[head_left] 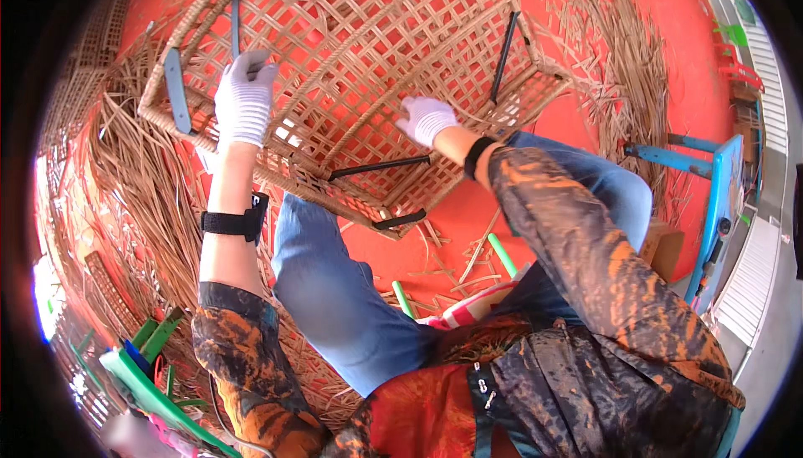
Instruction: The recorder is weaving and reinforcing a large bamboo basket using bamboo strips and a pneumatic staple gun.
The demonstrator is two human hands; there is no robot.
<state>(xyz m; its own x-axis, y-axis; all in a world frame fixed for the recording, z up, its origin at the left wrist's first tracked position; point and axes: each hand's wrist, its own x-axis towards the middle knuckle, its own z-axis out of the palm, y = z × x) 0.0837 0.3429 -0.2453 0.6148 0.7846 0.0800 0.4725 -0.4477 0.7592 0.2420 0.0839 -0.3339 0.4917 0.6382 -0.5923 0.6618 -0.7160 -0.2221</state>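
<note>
A large brown open-weave wicker frame (360, 65), with a thick braided rim and several dark metal struts, stands tilted before my knees. My left hand (244, 100), in a white striped glove, is closed at its left side, by the lower end of a dark strut (235, 23). What those fingers hold is hidden. Further right, my gloved right hand (428, 120) lies against the weave near the right-hand strut (504, 58). Its fingers are bent together, and any strand between them is too small to make out.
Long loose cane strips (150, 199) lie in a heap on the left, with another bundle (623, 56) at the right on the red floor. A blue stool (718, 207) stands at the right. Green furniture (159, 391) sits at the lower left.
</note>
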